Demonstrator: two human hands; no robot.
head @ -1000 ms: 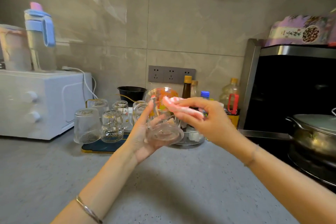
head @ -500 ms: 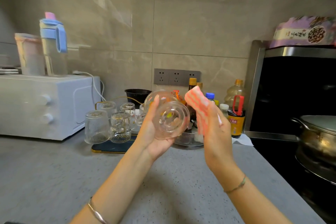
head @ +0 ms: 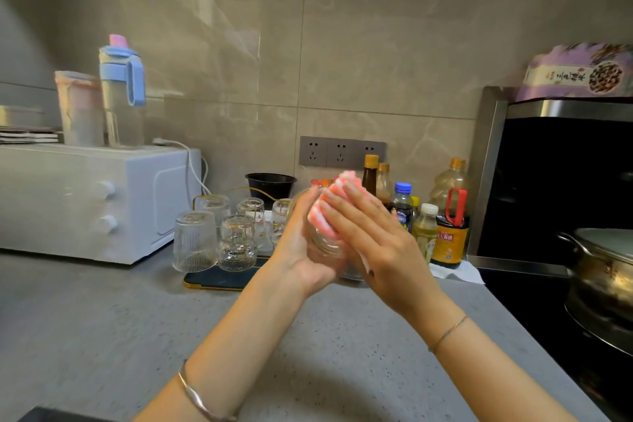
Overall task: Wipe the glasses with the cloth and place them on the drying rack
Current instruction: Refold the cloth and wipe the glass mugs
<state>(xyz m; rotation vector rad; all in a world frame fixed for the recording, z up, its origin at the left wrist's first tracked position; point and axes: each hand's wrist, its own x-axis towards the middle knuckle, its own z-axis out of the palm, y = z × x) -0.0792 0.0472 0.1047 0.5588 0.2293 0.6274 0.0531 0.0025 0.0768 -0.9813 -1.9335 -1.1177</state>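
Observation:
My left hand (head: 301,247) holds a clear glass (head: 323,243) on its side above the counter, fingers wrapped round it. My right hand (head: 373,247) presses a pink-and-white striped cloth (head: 329,205) flat against the glass, fingers straight over the cloth. Most of the glass is hidden between the two hands. Behind and to the left, several upturned glasses (head: 236,233) stand on a dark drying rack (head: 219,281) with a gold rim.
A white microwave (head: 85,202) with bottles on top stands at the left. Sauce and oil bottles (head: 448,216) line the wall on the right, beside a black stove area with a steel pot (head: 603,260). A black bowl (head: 270,181) sits behind the rack.
My right hand has moved left and laid the cloth against the glass, which was apart from it before. The glass has turned and is now mostly covered by both hands.

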